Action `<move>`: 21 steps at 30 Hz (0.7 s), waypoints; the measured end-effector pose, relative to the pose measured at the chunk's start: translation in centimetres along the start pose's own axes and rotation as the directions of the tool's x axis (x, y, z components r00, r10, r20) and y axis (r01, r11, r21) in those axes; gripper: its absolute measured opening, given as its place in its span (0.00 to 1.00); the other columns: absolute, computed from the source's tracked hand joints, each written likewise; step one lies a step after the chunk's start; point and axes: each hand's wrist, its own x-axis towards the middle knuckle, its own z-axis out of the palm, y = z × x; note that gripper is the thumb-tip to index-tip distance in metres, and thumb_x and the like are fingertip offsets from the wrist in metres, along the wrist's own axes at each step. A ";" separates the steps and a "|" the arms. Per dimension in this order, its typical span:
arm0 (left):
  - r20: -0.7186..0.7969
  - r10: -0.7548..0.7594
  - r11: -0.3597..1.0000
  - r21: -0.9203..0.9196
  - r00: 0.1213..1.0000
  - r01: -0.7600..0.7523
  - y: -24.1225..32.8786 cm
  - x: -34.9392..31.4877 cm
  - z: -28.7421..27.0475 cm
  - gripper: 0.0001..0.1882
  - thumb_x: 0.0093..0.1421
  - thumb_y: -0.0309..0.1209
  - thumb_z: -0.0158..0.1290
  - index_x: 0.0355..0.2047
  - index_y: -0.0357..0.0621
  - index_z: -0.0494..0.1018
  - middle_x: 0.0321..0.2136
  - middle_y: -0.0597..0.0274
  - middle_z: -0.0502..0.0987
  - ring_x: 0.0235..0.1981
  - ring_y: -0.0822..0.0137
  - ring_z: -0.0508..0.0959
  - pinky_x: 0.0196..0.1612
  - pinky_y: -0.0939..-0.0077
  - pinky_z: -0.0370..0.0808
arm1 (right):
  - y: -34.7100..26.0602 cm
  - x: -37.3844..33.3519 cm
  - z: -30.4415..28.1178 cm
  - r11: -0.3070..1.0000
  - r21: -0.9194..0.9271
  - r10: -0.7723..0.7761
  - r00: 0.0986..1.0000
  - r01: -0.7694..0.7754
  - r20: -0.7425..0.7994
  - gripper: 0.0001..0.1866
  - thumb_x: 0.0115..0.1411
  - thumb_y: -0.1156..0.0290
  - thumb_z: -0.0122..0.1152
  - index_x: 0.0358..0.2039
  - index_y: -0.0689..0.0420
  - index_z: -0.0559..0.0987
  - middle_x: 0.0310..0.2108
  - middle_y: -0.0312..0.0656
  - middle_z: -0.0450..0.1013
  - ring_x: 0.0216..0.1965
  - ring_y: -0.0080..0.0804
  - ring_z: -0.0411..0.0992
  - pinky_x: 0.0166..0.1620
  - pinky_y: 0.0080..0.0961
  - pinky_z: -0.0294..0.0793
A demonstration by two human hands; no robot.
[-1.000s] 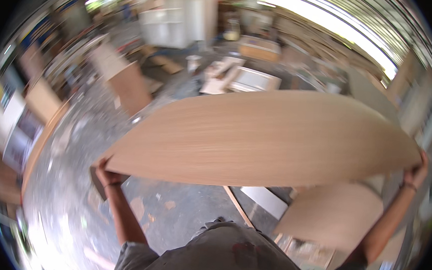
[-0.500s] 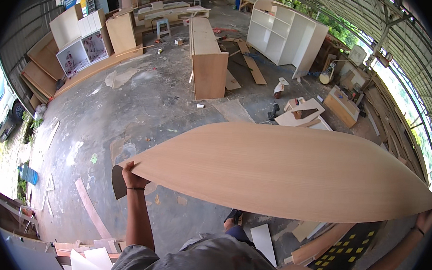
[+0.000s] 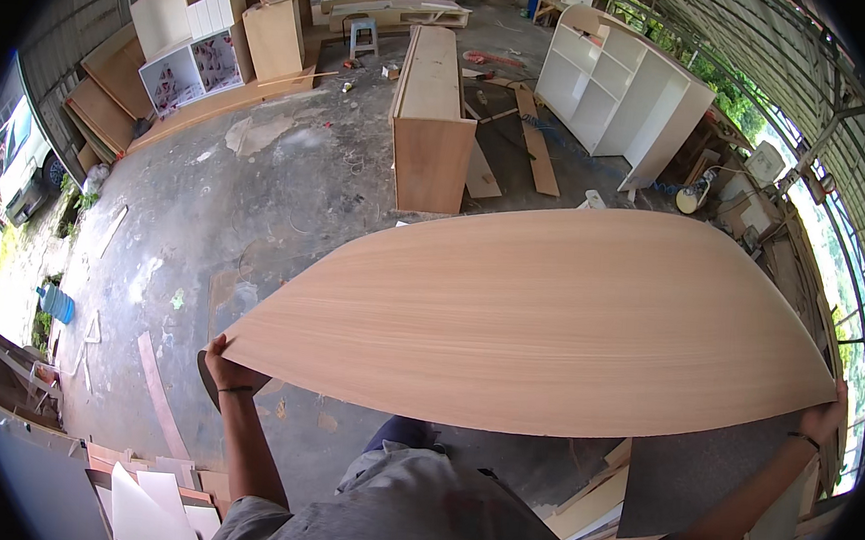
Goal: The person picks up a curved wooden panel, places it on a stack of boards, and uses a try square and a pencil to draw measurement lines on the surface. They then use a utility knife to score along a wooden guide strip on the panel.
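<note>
- The wide, thin, light-brown sheet with a wood-grain face (image 3: 539, 323) spans the centre and right of the frame, held in front of the grey-shirted torso.
- The person's left hand (image 3: 228, 366) grips its left corner, lower left of centre; the right hand (image 3: 823, 418) grips the opposite corner near the right edge of the frame, its fingers partly hidden.
- It probably handles as light for its area but unwieldy: stiff along the grain, likely to flex or bow across its width, though the lens exaggerates any curve.
- The face looks smooth and dry, so mildly slippery to a flat palm; thin edges and corners may chip or splinter if knocked.
- A wide grip near both ends, fingers curled round the edge, seems best; one hand alone would probably let the far end sag.
- Compared with half a second ago, the left hand sits further left in the frame and the right hand slightly further left too.
- The sheet's far edge now reaches higher, covering most of the pale cut boards that lay right of centre.
- The white open shelving unit (image 3: 590, 92), upper right, and the long plywood box (image 3: 430, 164), upper centre, appear further right, so the view has turned somewhat.
</note>
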 end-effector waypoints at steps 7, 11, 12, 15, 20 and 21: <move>-0.030 0.133 0.988 -0.077 0.991 -0.135 -4.0 11.3 2.3 0.28 0.54 0.41 0.40 0.47 0.27 0.62 0.45 0.41 0.69 0.47 0.46 0.69 0.52 0.54 0.64 | 13.0 13.2 16.5 0.992 0.086 0.097 0.995 -0.098 0.012 0.15 0.61 0.66 0.47 0.42 0.64 0.70 0.36 0.47 0.72 0.38 0.36 0.73 0.41 0.34 0.73; -0.071 0.164 0.977 -0.129 0.984 -0.172 -6.7 17.0 8.5 0.31 0.54 0.43 0.40 0.50 0.29 0.60 0.48 0.41 0.66 0.50 0.45 0.67 0.53 0.51 0.63 | 19.5 21.1 24.3 0.993 0.061 0.094 0.989 -0.101 0.116 0.15 0.61 0.64 0.48 0.42 0.63 0.70 0.36 0.47 0.73 0.37 0.37 0.73 0.41 0.34 0.73; -0.115 0.082 0.975 -0.197 0.990 -0.103 -7.1 18.4 10.7 0.31 0.54 0.44 0.39 0.51 0.30 0.60 0.50 0.43 0.66 0.51 0.45 0.66 0.53 0.50 0.62 | 21.0 23.6 26.3 0.995 0.051 0.084 0.991 -0.090 0.100 0.15 0.60 0.64 0.49 0.41 0.63 0.70 0.35 0.47 0.73 0.37 0.37 0.73 0.41 0.34 0.73; -0.082 0.077 0.967 -0.236 0.994 -0.095 -8.8 22.1 16.5 0.29 0.57 0.41 0.38 0.49 0.25 0.61 0.47 0.39 0.68 0.50 0.45 0.68 0.54 0.54 0.62 | 24.8 30.2 32.1 0.983 0.109 0.131 0.981 -0.147 0.141 0.14 0.59 0.65 0.50 0.40 0.63 0.71 0.36 0.46 0.73 0.38 0.36 0.72 0.43 0.35 0.71; -0.172 0.215 0.962 -0.132 0.961 -0.239 -10.6 30.6 22.1 0.30 0.58 0.42 0.38 0.51 0.26 0.61 0.49 0.40 0.67 0.52 0.47 0.66 0.56 0.55 0.61 | 31.0 40.5 43.9 0.954 0.215 0.163 0.963 -0.209 0.215 0.15 0.55 0.72 0.52 0.43 0.65 0.69 0.41 0.50 0.70 0.43 0.42 0.70 0.46 0.37 0.70; -0.110 0.203 0.957 -0.187 0.973 -0.221 -11.0 32.2 22.4 0.30 0.58 0.42 0.38 0.50 0.26 0.61 0.48 0.40 0.68 0.51 0.48 0.67 0.56 0.55 0.61 | 32.6 42.7 46.8 0.936 0.257 0.181 0.956 -0.239 0.229 0.16 0.54 0.74 0.52 0.43 0.66 0.68 0.42 0.52 0.69 0.44 0.44 0.69 0.47 0.38 0.69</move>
